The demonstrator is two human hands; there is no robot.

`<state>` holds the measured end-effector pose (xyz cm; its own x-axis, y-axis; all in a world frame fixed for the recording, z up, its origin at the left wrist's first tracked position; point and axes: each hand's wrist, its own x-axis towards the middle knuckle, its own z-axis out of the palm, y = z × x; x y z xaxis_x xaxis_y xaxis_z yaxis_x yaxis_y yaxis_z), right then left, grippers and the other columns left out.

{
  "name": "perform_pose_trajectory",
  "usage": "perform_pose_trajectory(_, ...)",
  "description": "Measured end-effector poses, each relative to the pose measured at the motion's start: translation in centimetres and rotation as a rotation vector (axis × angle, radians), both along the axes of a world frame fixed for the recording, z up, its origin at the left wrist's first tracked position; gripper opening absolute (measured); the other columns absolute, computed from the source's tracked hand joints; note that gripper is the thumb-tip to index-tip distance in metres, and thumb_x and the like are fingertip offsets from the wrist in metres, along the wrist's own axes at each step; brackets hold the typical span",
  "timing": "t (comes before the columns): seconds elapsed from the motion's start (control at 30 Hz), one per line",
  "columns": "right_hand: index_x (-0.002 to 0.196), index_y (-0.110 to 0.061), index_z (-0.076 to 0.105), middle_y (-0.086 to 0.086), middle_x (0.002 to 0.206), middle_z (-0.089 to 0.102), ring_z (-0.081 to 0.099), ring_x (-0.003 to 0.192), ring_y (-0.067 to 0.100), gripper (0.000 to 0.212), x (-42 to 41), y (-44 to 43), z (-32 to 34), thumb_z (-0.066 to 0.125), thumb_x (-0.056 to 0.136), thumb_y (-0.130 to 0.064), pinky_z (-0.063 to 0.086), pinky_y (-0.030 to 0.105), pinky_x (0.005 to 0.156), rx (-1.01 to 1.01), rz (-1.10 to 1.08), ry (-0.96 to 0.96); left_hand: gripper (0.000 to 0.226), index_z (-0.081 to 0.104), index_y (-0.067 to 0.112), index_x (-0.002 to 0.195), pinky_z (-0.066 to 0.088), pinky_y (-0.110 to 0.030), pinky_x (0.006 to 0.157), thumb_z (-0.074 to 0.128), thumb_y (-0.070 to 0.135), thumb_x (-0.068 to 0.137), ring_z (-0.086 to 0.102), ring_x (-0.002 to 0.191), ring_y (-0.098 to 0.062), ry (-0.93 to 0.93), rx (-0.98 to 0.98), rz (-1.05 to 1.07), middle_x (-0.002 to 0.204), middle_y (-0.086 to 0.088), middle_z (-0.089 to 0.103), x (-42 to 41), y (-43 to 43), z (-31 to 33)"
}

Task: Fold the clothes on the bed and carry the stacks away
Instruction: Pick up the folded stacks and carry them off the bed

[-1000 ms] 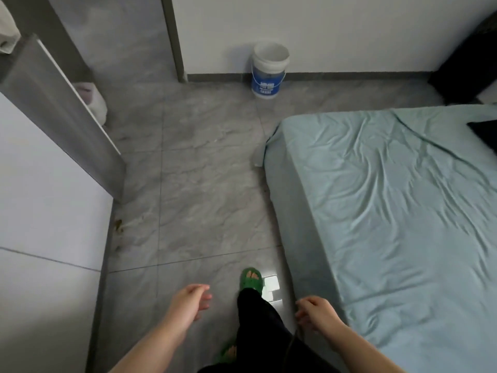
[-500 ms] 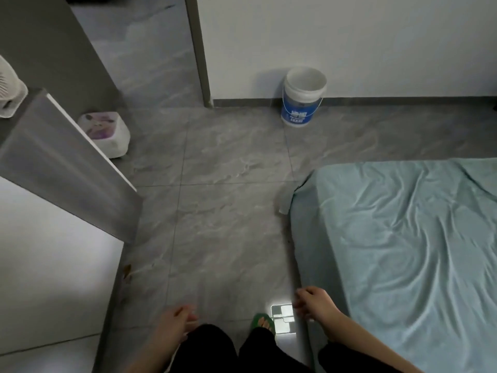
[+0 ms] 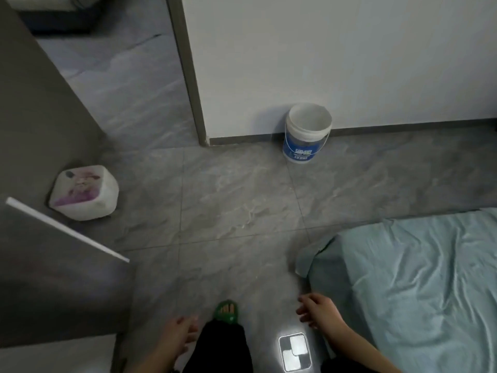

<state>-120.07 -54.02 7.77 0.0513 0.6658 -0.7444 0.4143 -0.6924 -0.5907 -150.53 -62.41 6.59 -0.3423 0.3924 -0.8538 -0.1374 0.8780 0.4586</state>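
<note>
Bed (image 3: 430,292) just beside curled fingers (image 3: 305,301) of right hand (image 3: 321,312)

Bed (image 3: 430,286) at right, bucket (image 3: 306,133) by far wall, cabinet (image 3: 53,286) at left, box (image 3: 84,192) behind it
</note>
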Motion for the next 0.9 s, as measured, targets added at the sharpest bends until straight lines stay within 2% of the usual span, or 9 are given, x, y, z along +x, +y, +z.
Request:
perform_pose_trajectory(0.17, 0.088, -0.005, 0.064, 0.011, 0.071, 0.066, 0.056, 0.052, 0.017, 0.014, -0.7, 5.2, -0.3, 0.052, 0.094, -0.01, 0.036, 0.022, 0.046, -0.021, -0.121, -0.028, 0.02, 0.056, 0.005, 0.082, 0.028, -0.022, 0.05, 0.047, 0.006, 0.099, 0.047, 0.055, -0.021, 0.079, 0.088, -0.139, 0.069, -0.012, 0.056, -2.1, 13.0, 0.8)
perform_pose_trajectory(0.27, 0.081, -0.005, 0.063, 0.008, 0.063, 0.066, 0.058, 0.048, 0.016, 0.017, 0.7, 7.0, -1.8, 0.054, 0.094, -0.011, 0.039, 0.022, 0.046, -0.049, -0.235, -0.064, 0.02, 0.058, 0.009, 0.08, 0.036, -0.021, 0.044, 0.05, 0.006, 0.098, 0.052, 0.054, -0.02, 0.058, 0.121, -0.168, 0.07, -0.011, 0.059, -1.4, 20.5, 1.2)
perform_pose_trajectory(0.37, 0.076, -0.008, 0.062, 0.005, 0.057, 0.067, 0.06, 0.048, 0.019, 0.02, 2.6, 8.7, -3.3, 0.057, 0.094, -0.016, 0.039, 0.023, 0.045, -0.091, -0.347, -0.088, 0.015, 0.059, 0.018, 0.082, 0.034, -0.021, 0.055, 0.055, 0.014, 0.096, 0.058, 0.061, -0.016, 0.012, 0.142, -0.208, 0.076, -0.005, 0.065, 0.3, 26.8, 1.5)
perform_pose_trajectory(0.5, 0.073, -0.009, 0.062, 0.001, 0.05, 0.062, 0.057, 0.043, 0.017, 0.025, 5.5, 13.5, -4.7, 0.059, 0.093, -0.023, 0.037, 0.021, 0.043, -0.145, -0.428, -0.097, 0.011, 0.061, 0.018, 0.085, 0.036, -0.023, 0.06, 0.058, 0.014, 0.095, 0.06, 0.067, -0.016, -0.012, 0.154, -0.321, 0.08, -0.004, 0.068, 3.9, 34.8, 1.0)
perform_pose_trajectory(0.63, 0.069, -0.008, 0.063, 0.006, 0.058, 0.063, 0.054, 0.043, 0.015, 0.024, 8.7, 20.7, -4.7, 0.057, 0.092, -0.013, 0.038, 0.018, 0.041, -0.142, -0.476, -0.097, 0.013, 0.062, 0.015, 0.086, 0.034, -0.022, 0.058, 0.057, 0.006, 0.094, 0.059, 0.064, -0.019, 0.0, 0.157, -0.466, 0.077, -0.008, 0.066, 7.7, 42.5, 0.3)
perform_pose_trajectory(0.77, 0.078, -0.008, 0.06, 0.011, 0.068, 0.064, 0.057, 0.051, 0.018, 0.018, 11.4, 29.1, -3.2, 0.054, 0.094, -0.011, 0.039, 0.017, 0.04, -0.092, -0.524, -0.073, 0.015, 0.062, 0.012, 0.09, 0.032, -0.021, 0.054, 0.054, 0.0, 0.094, 0.058, 0.062, -0.02, 0.055, 0.198, -0.584, 0.078, -0.01, 0.066, 10.4, 49.8, 0.2)
perform_pose_trajectory(0.9, 0.089, -0.006, 0.06, 0.012, 0.072, 0.062, 0.055, 0.054, 0.018, 0.011, 13.6, 37.6, -1.5, 0.054, 0.096, -0.012, 0.041, 0.02, 0.044, -0.007, -0.636, -0.017, 0.01, 0.062, 0.011, 0.093, 0.031, -0.022, 0.054, 0.055, 0.004, 0.094, 0.058, 0.062, -0.021, 0.088, 0.18, -0.591, 0.078, -0.009, 0.066, 12.4, 57.4, 0.0)
